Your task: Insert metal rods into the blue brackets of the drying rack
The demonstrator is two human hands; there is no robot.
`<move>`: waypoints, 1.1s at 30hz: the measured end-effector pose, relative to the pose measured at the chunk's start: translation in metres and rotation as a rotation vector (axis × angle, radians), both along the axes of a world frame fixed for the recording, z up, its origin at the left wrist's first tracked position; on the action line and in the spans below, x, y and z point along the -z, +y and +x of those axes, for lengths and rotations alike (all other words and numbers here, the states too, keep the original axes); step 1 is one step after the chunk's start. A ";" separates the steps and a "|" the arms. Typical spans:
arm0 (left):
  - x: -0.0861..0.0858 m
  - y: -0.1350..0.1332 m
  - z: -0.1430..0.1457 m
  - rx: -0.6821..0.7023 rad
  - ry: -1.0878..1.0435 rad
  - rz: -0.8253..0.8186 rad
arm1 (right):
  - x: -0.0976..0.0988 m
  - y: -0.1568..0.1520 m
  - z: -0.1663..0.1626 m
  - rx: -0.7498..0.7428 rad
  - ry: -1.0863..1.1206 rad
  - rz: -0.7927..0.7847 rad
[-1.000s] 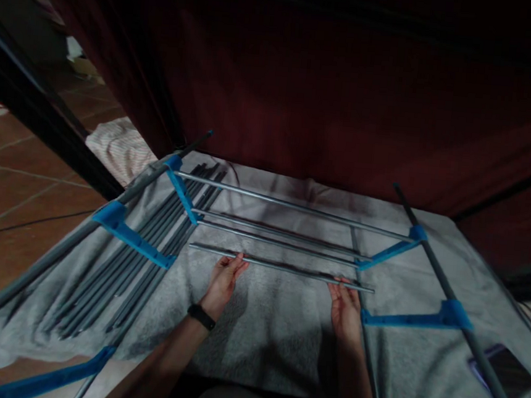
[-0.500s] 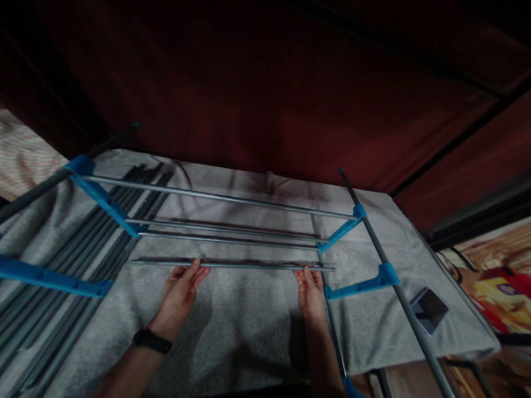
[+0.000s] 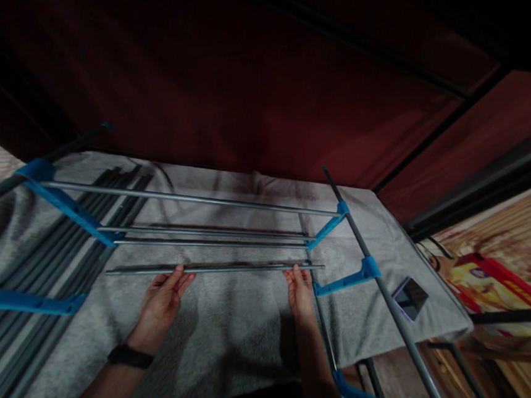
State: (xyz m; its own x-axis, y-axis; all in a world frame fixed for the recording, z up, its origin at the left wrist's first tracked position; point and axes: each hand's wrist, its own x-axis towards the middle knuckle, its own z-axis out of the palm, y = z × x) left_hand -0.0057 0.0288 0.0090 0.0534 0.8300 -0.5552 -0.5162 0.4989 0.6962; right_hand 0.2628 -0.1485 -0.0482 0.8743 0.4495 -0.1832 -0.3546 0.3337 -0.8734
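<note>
A thin grey metal tube [image 3: 236,269] lies crosswise between my hands. My left hand [image 3: 164,292] pinches it left of its middle, and a dark band circles that wrist. Near the tube's right end, my right hand [image 3: 299,287] grips it with thumb and fingers. Just beyond, a rack frame has several crossbars [image 3: 215,243] running between blue plastic brackets. The tube's right end is close to a lower right blue bracket [image 3: 344,283]; the left end is apart from the near left blue bracket [image 3: 19,299].
Several loose grey tubes [image 3: 69,237] lie bundled at the left on a grey blanket [image 3: 215,349]. A phone [image 3: 410,298] rests at the right, beyond the frame's side pole [image 3: 408,341]. A red-yellow package [image 3: 495,284] is farther right. Dark red fabric [image 3: 254,111] hangs behind.
The view has shifted slightly, so the frame and blanket appear farther left. Both hands keep hold of the tube, whose left end now appears lower and nearer to me.
</note>
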 end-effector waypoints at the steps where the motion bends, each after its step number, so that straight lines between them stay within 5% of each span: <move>1: 0.001 0.000 0.000 0.002 0.003 0.001 | 0.000 0.000 0.000 0.000 0.003 0.002; 33: 0.005 0.003 0.000 0.001 0.003 -0.019 | -0.002 0.001 0.001 0.007 0.078 0.053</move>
State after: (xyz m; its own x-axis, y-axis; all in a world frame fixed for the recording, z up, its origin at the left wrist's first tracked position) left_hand -0.0061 0.0318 0.0045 0.0523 0.8192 -0.5711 -0.5139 0.5124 0.6880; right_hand 0.2640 -0.1475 -0.0459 0.8616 0.4538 -0.2274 -0.4183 0.3812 -0.8244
